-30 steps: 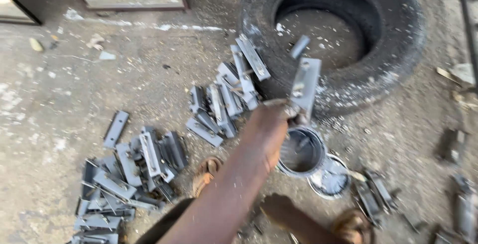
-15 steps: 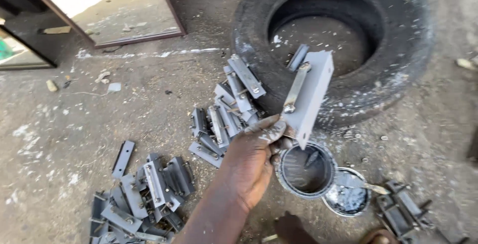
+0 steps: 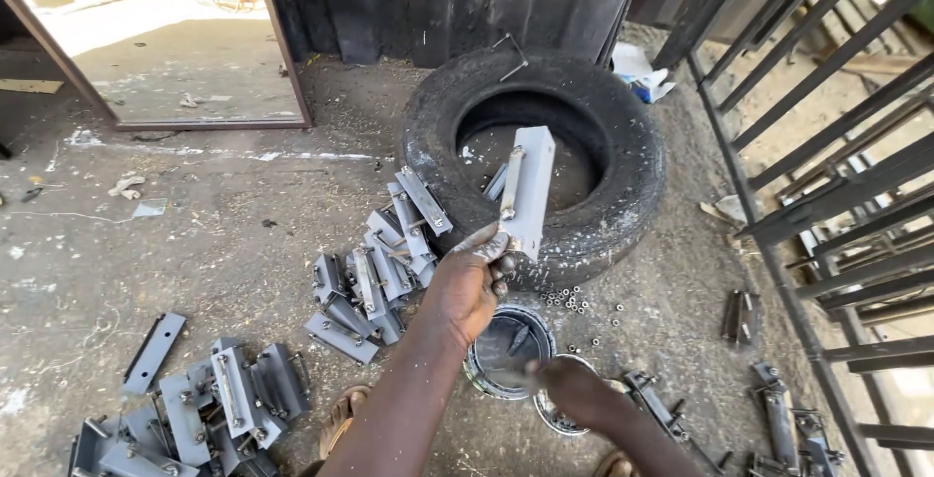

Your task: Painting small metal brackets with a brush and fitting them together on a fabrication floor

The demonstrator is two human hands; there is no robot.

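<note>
My left hand (image 3: 467,287) is shut on the lower end of a grey painted metal latch plate (image 3: 530,190) and holds it upright over the front wall of an old tyre (image 3: 623,127). Just below it stands an open tin of grey paint (image 3: 484,378). My right hand (image 3: 574,389) is blurred at the tin's right rim. Its fingers are curled on what looks like a paintbrush (image 3: 519,343) that reaches into the tin.
Grey painted plates lie heaped against the tyre (image 3: 375,273), and another pile (image 3: 214,404) sits at the lower left. Dark bare latches (image 3: 778,419) lie at the lower right, small nuts (image 3: 574,297) by the tyre. A metal gate (image 3: 837,195) lines the right side.
My left hand has lifted the plate higher and turned it more upright. The view has tilted up. My right hand has come in beside the paint tin.
</note>
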